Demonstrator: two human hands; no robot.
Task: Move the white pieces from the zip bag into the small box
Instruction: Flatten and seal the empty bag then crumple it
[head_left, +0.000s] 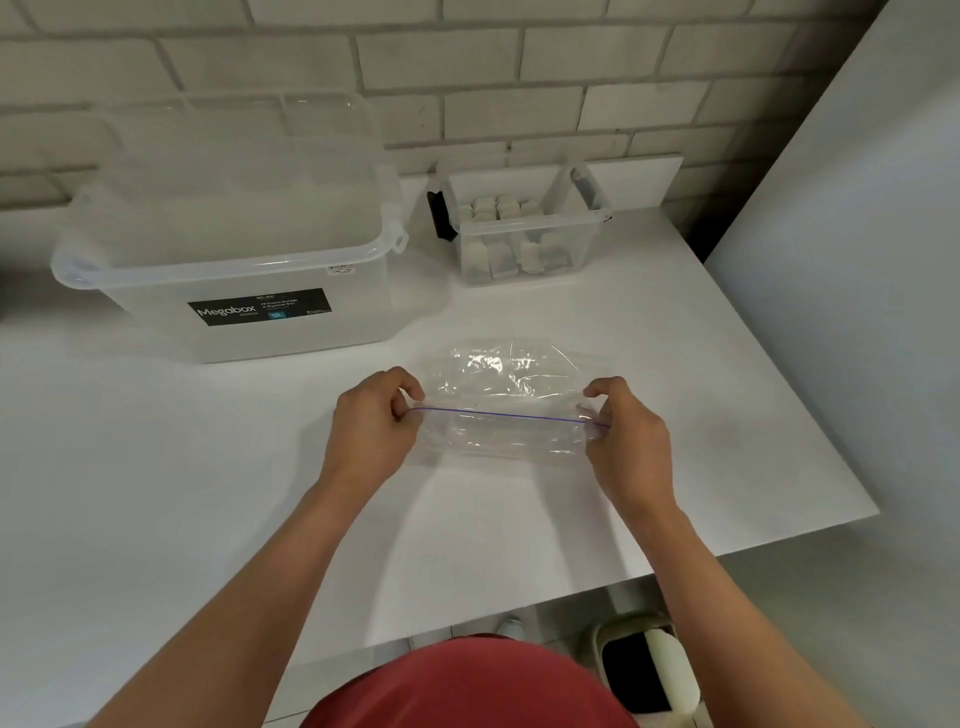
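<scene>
A clear zip bag (504, 387) with a purple seal line is held just above the white table (208, 493), and it looks empty. My left hand (371, 423) pinches the left end of the seal. My right hand (626, 431) pinches the right end. The seal line runs straight between the two hands. Behind the bag stands the small clear box (524, 270), without a lid, holding several white pieces (498, 208).
A large clear lidded box (234, 228) labelled Megabox stands at the back left against a brick wall. The table's right edge runs diagonally beside a white panel (857, 260). A bin (644, 670) stands on the floor below the front edge.
</scene>
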